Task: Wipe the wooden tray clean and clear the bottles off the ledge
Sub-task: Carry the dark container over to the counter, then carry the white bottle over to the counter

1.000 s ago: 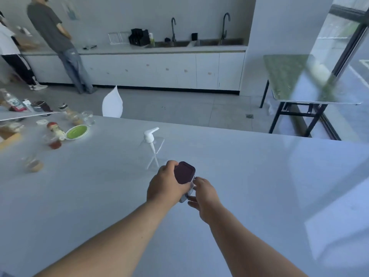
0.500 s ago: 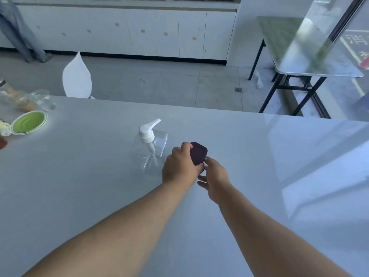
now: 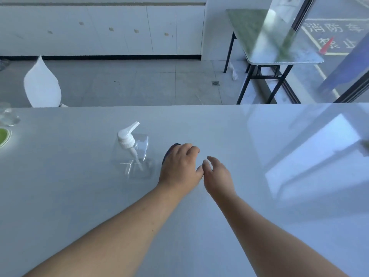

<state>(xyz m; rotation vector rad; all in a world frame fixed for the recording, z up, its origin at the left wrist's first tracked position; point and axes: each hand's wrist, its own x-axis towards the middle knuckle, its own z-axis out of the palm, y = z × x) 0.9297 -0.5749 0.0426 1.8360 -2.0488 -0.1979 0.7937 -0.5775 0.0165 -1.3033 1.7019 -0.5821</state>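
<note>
left hand (image 3: 180, 168) cupped over a dark-capped bottle (image 3: 169, 151) mid-worktop (image 3: 259, 196), mostly hidden, grip probably closed, right hand (image 3: 217, 176) loose and empty beside it, clear pump bottle (image 3: 132, 152) just left

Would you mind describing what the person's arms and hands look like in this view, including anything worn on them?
Both forearms are bare as far as the frame shows: no sleeves, watch, bracelet or gloves. The left hand and right hand show no rings that can be made out. A few small dark spots mark the left forearm. No tattoos or bandages appear.
</note>
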